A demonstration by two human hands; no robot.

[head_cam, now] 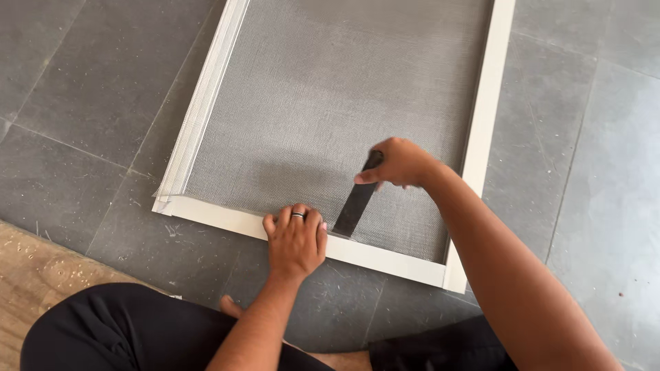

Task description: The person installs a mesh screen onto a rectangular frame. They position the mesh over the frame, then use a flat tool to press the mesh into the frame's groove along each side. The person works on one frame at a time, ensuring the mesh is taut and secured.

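Two hands on one screen frame (489,103), which lies flat on the grey floor tiles (89,89). Frame is white; grey mesh (323,103) fills it edge to edge.

Right hand (401,163): closed around the top end of a flat dark blade tool (355,204), thumb and fingers wrapped on the handle part. Tool slants down and left, its lower tip touching where the mesh meets the near rail of the frame. How hard it presses, can't tell.

Left hand (295,237): palm down, fingers curled over the near rail, fingertips landing on the mesh edge just beside the tool tip. Not gripping anything, just pressing flat. Dark ring (298,215) on one finger.

Mesh along the left rail runs past the frame, loose excess strip (196,117) lying over that side down to the near left corner. Right rail looks clean, mesh inside it.

Person is sitting on the floor at the near side of the frame, legs in black trousers (117,326) at the bottom of the view. A patch of bare wood board (34,275) sits bottom left, beside the tiles.
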